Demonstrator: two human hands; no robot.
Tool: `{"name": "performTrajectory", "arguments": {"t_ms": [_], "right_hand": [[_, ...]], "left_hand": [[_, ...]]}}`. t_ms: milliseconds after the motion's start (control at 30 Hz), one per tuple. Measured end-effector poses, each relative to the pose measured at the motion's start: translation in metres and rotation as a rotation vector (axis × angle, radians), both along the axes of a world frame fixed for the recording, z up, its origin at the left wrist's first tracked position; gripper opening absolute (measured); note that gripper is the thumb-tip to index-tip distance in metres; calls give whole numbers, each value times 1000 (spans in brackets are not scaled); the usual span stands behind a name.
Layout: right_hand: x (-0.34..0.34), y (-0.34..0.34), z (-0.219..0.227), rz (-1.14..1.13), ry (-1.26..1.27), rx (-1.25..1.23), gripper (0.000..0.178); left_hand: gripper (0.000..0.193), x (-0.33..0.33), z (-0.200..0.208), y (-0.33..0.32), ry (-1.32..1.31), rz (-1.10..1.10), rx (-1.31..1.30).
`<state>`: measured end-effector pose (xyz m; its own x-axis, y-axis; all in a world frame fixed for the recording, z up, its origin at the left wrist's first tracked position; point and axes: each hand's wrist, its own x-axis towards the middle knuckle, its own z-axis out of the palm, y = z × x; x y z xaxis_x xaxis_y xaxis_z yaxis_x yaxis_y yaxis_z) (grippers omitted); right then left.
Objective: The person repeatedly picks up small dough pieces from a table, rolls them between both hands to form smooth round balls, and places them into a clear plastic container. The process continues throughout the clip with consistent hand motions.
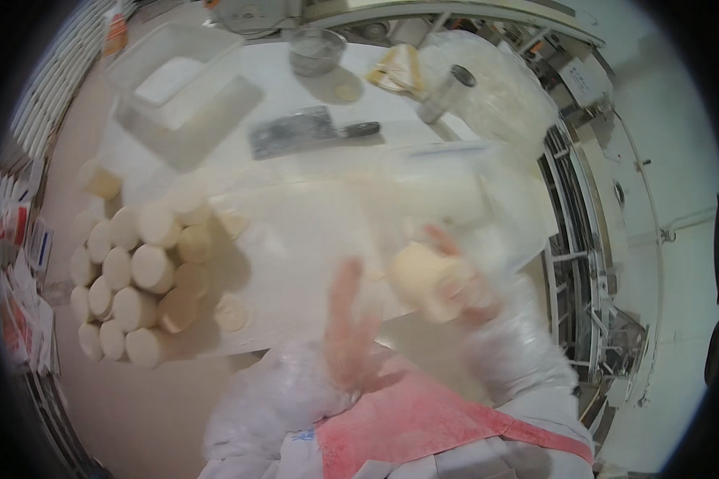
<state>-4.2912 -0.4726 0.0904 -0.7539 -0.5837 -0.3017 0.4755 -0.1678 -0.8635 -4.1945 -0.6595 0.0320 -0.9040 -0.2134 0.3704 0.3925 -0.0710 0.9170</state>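
Observation:
Over the near edge of the white work table (295,215), my right hand (479,299) grips a pale, rounded lump of dough (423,271). Motion smears both the hand and the lump. To its left, my left hand (351,327) is raised with its fingers stretched out and nothing in them; it is blurred too and apart from the dough. A stack of several short, cream-coloured dough cylinders (152,267) lies on the table's left side. Beside the stack, a thin flat dough disc (232,313) rests near the front edge.
Behind my hands lies a floury cleaver (291,134) with a black handle. Farther back stand a translucent tub (148,80), a bowl (317,52), a yellow-and-white packet (397,70) and a metal cylinder (446,94). Clear plastic sheeting (495,88) bunches up at the back right.

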Motion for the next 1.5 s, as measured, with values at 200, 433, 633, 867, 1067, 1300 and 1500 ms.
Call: {"name": "performTrajectory", "arguments": {"t_ms": [200, 433, 633, 867, 1067, 1300, 1500], "right_hand": [[-117, 133, -32, 572, -113, 1090, 85], [-119, 127, -132, 906, -249, 859, 78], [-107, 78, -70, 680, 412, 1347, 58], [-15, -163, -31, 461, 246, 405, 22], [95, -376, -105, 666, 606, 672, 49], [135, -338, -114, 311, 516, 384, 53], [82, -248, -142, -70, 1238, 746, 52]], "left_hand": [[72, -46, -44, 93, -144, -41, -355], [74, -66, -35, 106, -332, -218, -218], [55, -7, -59, 50, -312, -55, -295], [23, 140, -99, -101, -764, 469, 299], [36, 158, -93, -199, -599, 1030, 442], [38, 171, -82, -205, -499, 735, -237], [31, 175, -56, -171, -538, 497, -37]]}}
